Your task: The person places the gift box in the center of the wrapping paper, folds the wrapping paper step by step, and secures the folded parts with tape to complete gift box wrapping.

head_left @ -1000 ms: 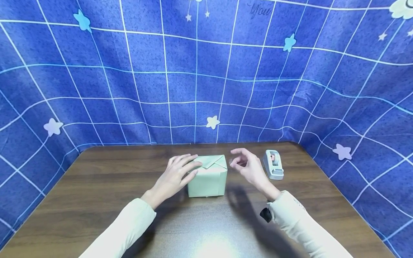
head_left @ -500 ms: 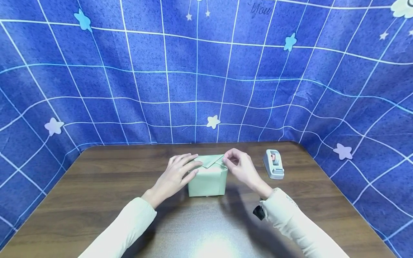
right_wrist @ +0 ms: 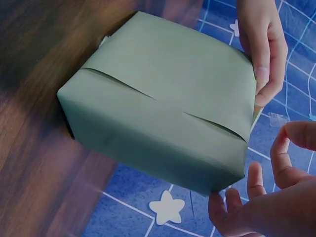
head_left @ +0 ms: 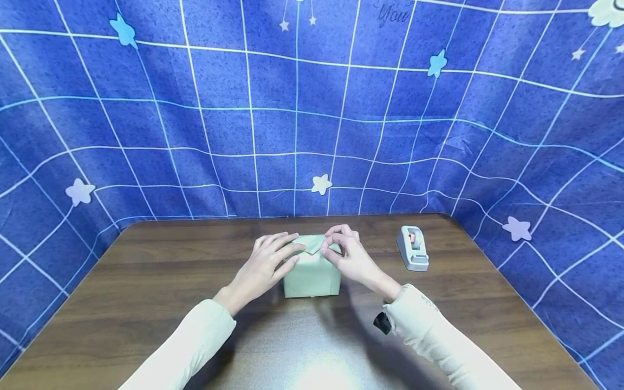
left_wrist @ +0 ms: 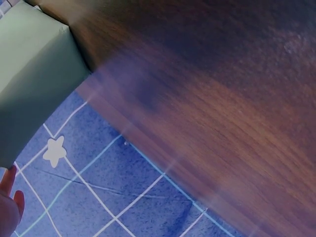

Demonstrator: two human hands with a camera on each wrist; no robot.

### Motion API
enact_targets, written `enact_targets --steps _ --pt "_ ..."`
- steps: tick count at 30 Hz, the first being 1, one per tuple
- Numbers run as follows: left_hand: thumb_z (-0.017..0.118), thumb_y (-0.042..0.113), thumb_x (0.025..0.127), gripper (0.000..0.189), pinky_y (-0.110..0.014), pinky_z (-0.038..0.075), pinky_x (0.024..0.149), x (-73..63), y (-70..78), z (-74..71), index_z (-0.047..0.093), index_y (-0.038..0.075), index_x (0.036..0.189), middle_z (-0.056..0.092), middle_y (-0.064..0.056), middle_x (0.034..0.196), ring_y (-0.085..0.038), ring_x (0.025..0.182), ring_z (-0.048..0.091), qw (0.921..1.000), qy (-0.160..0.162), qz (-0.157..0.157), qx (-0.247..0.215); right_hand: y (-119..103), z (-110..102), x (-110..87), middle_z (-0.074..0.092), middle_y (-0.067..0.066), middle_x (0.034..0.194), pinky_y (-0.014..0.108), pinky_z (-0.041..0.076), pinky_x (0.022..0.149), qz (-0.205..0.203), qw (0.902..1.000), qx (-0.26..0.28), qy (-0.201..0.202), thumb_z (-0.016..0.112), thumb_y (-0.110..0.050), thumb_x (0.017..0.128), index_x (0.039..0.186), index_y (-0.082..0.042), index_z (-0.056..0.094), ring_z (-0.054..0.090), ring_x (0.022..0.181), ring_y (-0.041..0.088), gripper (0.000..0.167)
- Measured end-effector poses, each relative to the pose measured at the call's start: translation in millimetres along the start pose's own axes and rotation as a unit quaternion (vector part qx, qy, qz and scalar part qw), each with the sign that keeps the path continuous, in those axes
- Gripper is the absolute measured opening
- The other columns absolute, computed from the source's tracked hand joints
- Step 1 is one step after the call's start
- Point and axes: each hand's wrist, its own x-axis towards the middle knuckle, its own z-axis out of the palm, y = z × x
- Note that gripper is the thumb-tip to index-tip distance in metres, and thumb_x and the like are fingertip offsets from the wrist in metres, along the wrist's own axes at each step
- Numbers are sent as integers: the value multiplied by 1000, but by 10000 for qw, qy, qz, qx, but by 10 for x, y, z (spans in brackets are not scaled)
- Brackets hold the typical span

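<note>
A box wrapped in pale green paper (head_left: 312, 279) stands on the table, with folded triangular flaps on its top. My left hand (head_left: 268, 260) rests on the top's left side, fingers fairly straight and spread. Over the right part of the top is my right hand (head_left: 352, 257), thumb and index finger brought together. A small piece of clear tape (right_wrist: 278, 119) shows at those fingertips in the right wrist view. There the paper's long seam is visible along one face of the box (right_wrist: 197, 64). In the left wrist view, only fingertips (left_wrist: 9, 197) show at the box's edge.
A white tape dispenser (head_left: 414, 252) stands on the wooden table (head_left: 161, 265), right of the right hand. A blue curtain (head_left: 273, 130) with white grid lines and stars hangs behind and at both sides of the table.
My right hand has moved left from beside the box to over the flaps on its top, thumb and index finger together. The left hand and box stay put.
</note>
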Motion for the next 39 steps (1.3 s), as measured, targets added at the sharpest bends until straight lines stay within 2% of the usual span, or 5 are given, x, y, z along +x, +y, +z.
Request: enact_targets --steps 4,9,18,24,39 --pt "49 32 94 29 -46 26 101 -3 1 1 57 28 121 49 -2 136 -25 127 40 10000 -6 -13 4 3 47 15 49 15 113 53 24 97 57 9999 -69 -65 63 -6 80 76 -9 63 27 117 35 5" --pt "49 32 94 29 -45 26 101 -1 2 0 57 27 121 49 -2 136 -25 127 40 10000 -2 -21 1 8 91 50 48 12 115 57 23 97 198 9997 -123 -100 64 -8 80 75 -10 63 25 119 34 5" --pt "49 32 94 30 -46 26 102 -3 10 -5 57 27 122 48 -1 136 -24 128 39 10000 -23 -51 16 10 150 95 49 12 115 63 18 98 393 9990 -166 141 65 -11 79 73 -9 65 22 121 36 6" --pt "49 32 94 30 -48 26 102 -3 21 -13 56 27 122 48 -3 136 -25 128 39 10000 -26 -84 -2 30 186 99 50 12 115 63 15 99 514 9981 -157 291 66 -12 77 73 -10 67 21 122 35 4" --pt "48 33 94 28 -47 27 100 -2 2 6 58 28 120 50 -4 134 -26 127 41 10000 9 -72 5 20 255 88 55 8 109 55 20 95 568 9955 -236 714 67 -11 69 71 -8 70 27 116 31 5"
